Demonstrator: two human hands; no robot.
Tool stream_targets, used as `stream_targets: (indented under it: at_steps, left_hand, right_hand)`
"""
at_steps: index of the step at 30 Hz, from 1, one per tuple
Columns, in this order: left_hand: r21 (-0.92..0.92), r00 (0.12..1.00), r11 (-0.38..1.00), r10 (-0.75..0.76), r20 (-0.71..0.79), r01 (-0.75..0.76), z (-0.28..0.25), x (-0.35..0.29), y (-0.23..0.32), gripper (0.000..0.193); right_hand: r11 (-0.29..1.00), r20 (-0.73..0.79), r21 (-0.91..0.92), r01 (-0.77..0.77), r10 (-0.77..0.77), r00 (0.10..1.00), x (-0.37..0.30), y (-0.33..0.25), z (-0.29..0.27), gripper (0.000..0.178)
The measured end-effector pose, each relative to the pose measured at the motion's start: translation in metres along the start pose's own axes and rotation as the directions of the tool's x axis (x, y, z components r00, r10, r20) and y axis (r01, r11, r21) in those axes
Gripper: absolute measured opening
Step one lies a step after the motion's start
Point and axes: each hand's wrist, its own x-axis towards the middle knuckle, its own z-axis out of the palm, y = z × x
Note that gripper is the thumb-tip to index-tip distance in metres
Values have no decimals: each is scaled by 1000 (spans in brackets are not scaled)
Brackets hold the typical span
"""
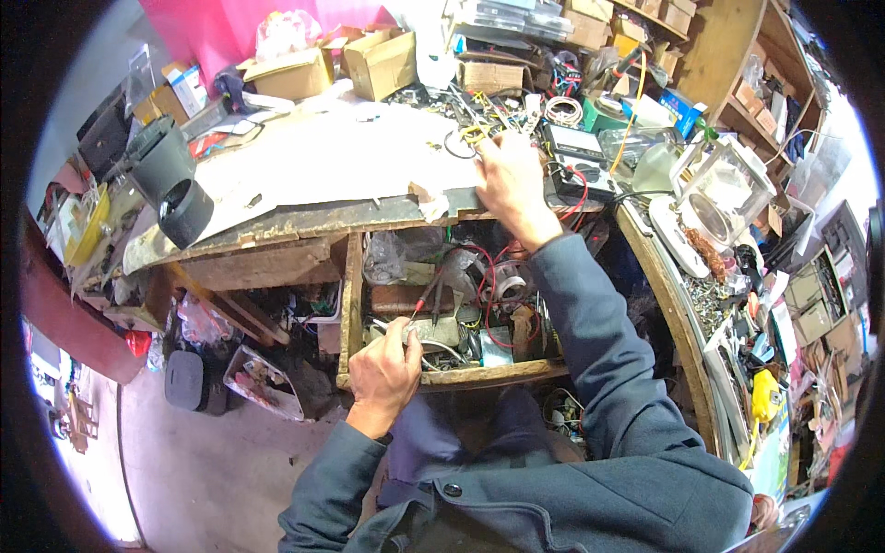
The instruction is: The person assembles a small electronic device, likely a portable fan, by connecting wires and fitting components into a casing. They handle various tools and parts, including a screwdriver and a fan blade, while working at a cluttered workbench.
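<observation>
My left hand (383, 370) is closed above the front of an open drawer (479, 374). A thin red test probe (419, 305) slants down to its pinched thumb and finger. Beside that probe, a dark one (437, 302) hangs over the drawer's contents, and red leads (493, 281) loop to the right. Over the back of the workbench reaches my right hand (513, 181), its fingers bent down by a yellow-handled tool (475, 133) among small tools. Its fingertips are partly hidden, so its grip is unclear. Right of it lies a multimeter (581, 152).
White sheeting (341, 161) covers much of the bench, with cardboard boxes (380, 64) behind. A dark cylindrical container (184, 212) stands at the left edge. On the right bench are a clear-framed device (724, 189) and loose small parts. Wooden shelves (737, 83) rise at the back right.
</observation>
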Motion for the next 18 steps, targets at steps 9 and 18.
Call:
stream_targets:
  at_steps: [9, 18]
  left_hand:
    - [-51, 998, 998, 43, -40, -45, 5, 1, 0, 16]
    - [10, 997, 999, 51, -50, -50, 4, 0, -1, 14]
  right_hand:
    - [937, 93, 348, 5, -40, 995, -32, -71, -15, 28]
    - [936, 0, 345, 63, -68, 998, -16, -49, 7, 14]
